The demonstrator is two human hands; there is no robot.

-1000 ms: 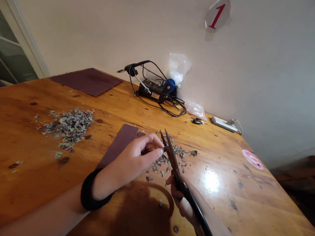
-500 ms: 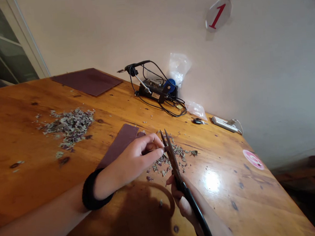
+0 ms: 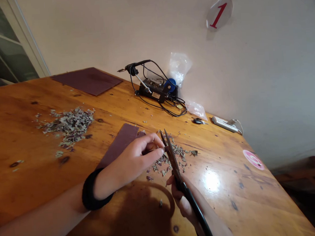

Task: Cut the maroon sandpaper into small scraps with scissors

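My left hand [image 3: 134, 156], a black band on its wrist, pinches a small dark brown strip [image 3: 167, 149] between thumb and forefinger. My right hand [image 3: 185, 201] grips black-handled scissors [image 3: 179, 182], their dark blades pointing away and slightly parted. The strip's end lies at the blades. Below both hands, small grey-green and purplish cut bits [image 3: 179, 151] are scattered on the wooden table [image 3: 114, 110]. A narrow maroon sheet [image 3: 121, 143] lies flat, partly hidden under my left hand and wrist.
A larger heap of cut bits [image 3: 74, 125] lies at left. Behind it rests a wide maroon sheet [image 3: 88, 81]. Along the wall stand a black soldering station [image 3: 158, 91] with cables, clear plastic bags [image 3: 179, 68], keys [image 3: 199, 121] and a white power strip [image 3: 224, 124].
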